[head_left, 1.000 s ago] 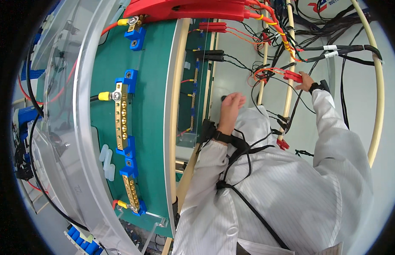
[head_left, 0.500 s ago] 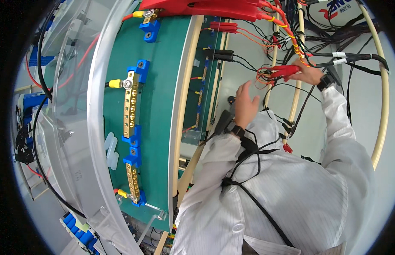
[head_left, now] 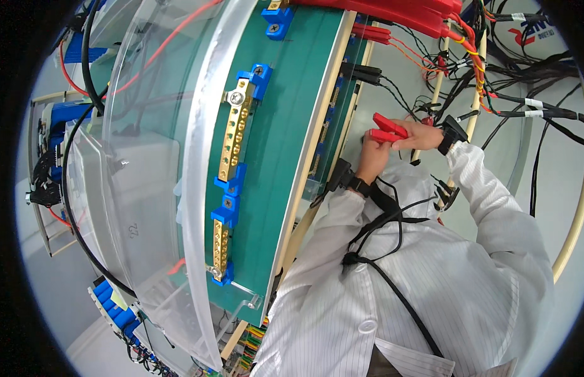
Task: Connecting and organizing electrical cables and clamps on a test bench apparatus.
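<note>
A red clip (head_left: 391, 125) with two splayed, sleeved arms is between my hands, right of the green panel (head_left: 279, 125). My left hand (head_left: 372, 158) is closed on its lower arm from below. From the right, my right hand (head_left: 419, 135) also grips the clip, its fingertips meeting the left hand's. The clip's jaws are hidden by the fingers. Loose red and black wires (head_left: 424, 103) hang just above my right hand. Both wrists wear black straps with small boxes.
Brass terminal bars (head_left: 235, 132) on blue holders line the panel, behind a clear curved cover (head_left: 201, 157). Red sleeves (head_left: 371, 32) and black sleeves (head_left: 362, 73) stick out at its right side. Cable bundles (head_left: 512, 110) and cream pipes (head_left: 581, 213) are to the right.
My left hand was open and apart; now it is closed on the red clip. My right hand has come left to meet it. The panel has shifted right in the view.
</note>
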Motion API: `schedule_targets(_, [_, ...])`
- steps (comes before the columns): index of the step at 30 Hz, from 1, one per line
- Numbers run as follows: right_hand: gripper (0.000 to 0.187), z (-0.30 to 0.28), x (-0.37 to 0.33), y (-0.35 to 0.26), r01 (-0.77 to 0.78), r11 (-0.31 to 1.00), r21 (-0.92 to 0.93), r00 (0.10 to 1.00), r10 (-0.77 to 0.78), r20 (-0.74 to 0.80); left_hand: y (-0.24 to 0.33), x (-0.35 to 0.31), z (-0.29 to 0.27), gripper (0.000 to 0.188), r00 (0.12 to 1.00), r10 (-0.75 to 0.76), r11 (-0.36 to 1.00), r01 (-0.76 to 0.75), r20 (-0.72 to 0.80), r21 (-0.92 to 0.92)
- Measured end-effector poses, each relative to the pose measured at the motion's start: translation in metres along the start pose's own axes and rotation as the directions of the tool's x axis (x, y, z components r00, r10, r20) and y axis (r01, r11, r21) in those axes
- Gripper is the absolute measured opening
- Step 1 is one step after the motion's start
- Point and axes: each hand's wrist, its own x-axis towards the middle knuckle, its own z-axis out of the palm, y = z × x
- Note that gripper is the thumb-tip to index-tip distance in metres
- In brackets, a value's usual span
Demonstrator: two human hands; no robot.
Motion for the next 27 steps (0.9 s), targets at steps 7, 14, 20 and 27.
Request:
schedule_targets(7, [0.045, -0.025, 0.058, 0.045, -0.399, 0.825, -0.401, 0.881, 0.223, -0.417, -0.006, -0.007, -0.012, 0.02, 0.86, -0.506, 0.708, 0.455, 0.062, -0.54])
schedule_targets(14, [0.041, -0.02, 0.135, 0.046, -0.575, 0.518, -0.633, 0.763, 0.061, -0.644, -0.004, -0.012, -0.015, 0.02, 0.825, -0.553, 0.692, 0.533, 0.118, -0.486])
schedule_targets(20, [0.035, -0.021, 0.152, 0.044, -0.554, 0.47, -0.687, 0.792, 0.043, -0.609, -0.007, -0.014, -0.016, 0.019, 0.812, -0.566, 0.687, 0.559, 0.141, -0.464])
schedule_targets(27, [0.032, -0.022, 0.16, 0.042, -0.582, 0.499, -0.642, 0.756, 0.041, -0.653, 0.005, -0.012, -0.018, 0.021, 0.809, -0.573, 0.69, 0.564, 0.133, -0.454])
